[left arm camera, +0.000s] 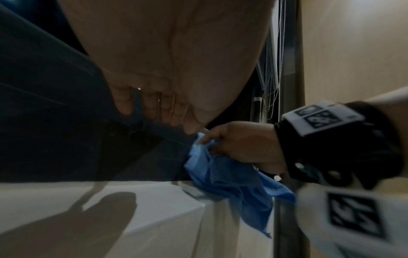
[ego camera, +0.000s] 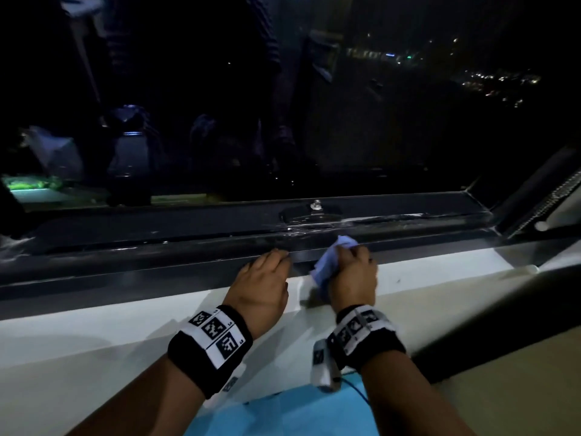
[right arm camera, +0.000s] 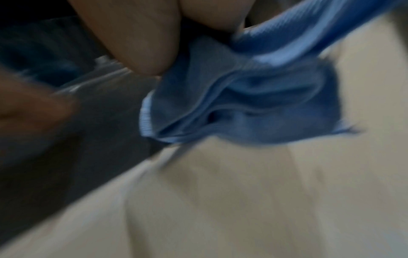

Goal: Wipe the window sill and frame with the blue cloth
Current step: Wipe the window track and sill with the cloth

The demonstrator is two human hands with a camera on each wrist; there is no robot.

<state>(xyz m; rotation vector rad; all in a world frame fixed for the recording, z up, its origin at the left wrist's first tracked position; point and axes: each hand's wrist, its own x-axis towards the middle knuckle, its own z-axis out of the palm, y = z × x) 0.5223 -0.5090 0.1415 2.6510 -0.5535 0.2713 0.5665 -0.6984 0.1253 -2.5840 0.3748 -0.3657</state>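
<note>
From the head view, the right hand [ego camera: 353,278] grips the bunched blue cloth [ego camera: 327,265] against the dark window frame [ego camera: 157,265], where the frame meets the white window sill [ego camera: 125,325]. The cloth's long axis runs from the sill edge up and away toward the glass, one end poking out past the knuckles toward the pane, the other trailing down onto the sill. The left hand [ego camera: 261,284] rests just beside it, fingers [ego camera: 276,256] pressed together and bent over the frame's inner ledge, holding nothing. Both wrists carry black bands with printed markers. A metal stud [ego camera: 316,205] sits on the frame's upper track, beyond the cloth. Wet streaks show on the frame near it.

In the left wrist view, the left hand's palm [left arm camera: 176,61] fills the top, its fingers [left arm camera: 152,108] side by side on the dark frame [left arm camera: 66,139]. The right hand [left arm camera: 243,146] pinches the cloth [left arm camera: 234,178] between thumb and curled fingers; the cloth hangs downward from the grip, its loose corner pointing down over the white sill [left arm camera: 110,200]. A bead chain [left arm camera: 270,97] hangs behind.

The right wrist view is blurred. The cloth [right arm camera: 253,104] is gathered in folds under the right hand's thumb [right arm camera: 141,43], lying across the line between the dark frame [right arm camera: 99,139] and the pale sill [right arm camera: 243,200].
</note>
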